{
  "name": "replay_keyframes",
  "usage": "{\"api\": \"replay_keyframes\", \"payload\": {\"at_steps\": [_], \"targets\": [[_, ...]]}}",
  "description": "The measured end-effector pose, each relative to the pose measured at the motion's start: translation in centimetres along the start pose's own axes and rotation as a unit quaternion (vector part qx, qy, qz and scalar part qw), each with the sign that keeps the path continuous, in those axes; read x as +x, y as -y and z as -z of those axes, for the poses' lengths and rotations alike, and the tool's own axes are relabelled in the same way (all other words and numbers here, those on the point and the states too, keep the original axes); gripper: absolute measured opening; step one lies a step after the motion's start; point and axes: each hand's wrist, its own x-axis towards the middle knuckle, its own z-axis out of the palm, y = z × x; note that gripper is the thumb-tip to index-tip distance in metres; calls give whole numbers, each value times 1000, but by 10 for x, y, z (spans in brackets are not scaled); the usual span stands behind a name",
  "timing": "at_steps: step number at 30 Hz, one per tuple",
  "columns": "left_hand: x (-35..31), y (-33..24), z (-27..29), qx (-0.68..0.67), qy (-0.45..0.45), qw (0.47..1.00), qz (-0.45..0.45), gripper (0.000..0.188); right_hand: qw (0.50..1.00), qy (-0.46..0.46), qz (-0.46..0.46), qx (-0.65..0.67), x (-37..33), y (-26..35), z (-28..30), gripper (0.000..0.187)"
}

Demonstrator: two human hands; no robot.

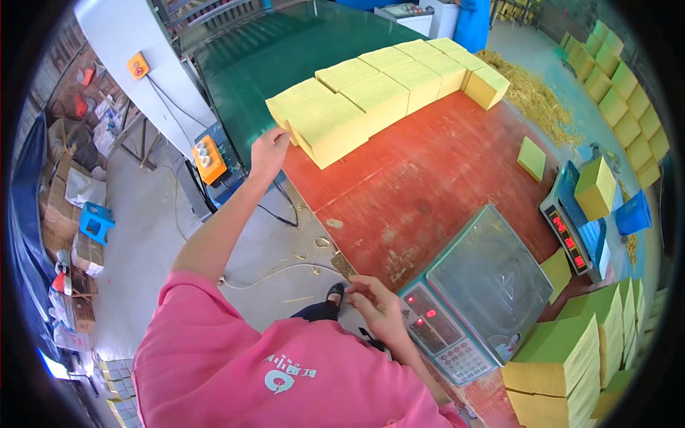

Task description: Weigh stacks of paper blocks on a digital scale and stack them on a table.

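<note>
A long row of yellow paper stacks stands along the far side of a red tabletop. At its left end my left hand is closed, its fingertips pinching the corner edge of the end stack; the exact hold is partly hidden. My right hand is over the table's near edge, beside a digital scale. Its fingers are loosely curled, the thumb stands apart from them, and nothing shows in it. The scale's glass-like plate bears no stack.
More yellow stacks are at the lower right. A second scale with a yellow block is at the right, near a blue bucket. Left of the table are an orange button box and loose cables. A green surface lies beyond.
</note>
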Motion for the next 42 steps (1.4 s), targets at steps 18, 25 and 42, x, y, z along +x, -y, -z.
{"api": "replay_keyframes", "payload": {"at_steps": [18, 25, 42], "targets": [[168, -119, -163, -2, 269, 926, -265, 41, 836, -271, 205, -430, 86, -40, -18, 41], [257, -215, -384, 10, 338, 886, -316, 69, 782, -389, 113, -474, 101, -42, -25, 36], [376, -269, -675, 150, 351, 879, -284, 94, 682, -391, -28, -618, 113, -76, 8, 31]]}}
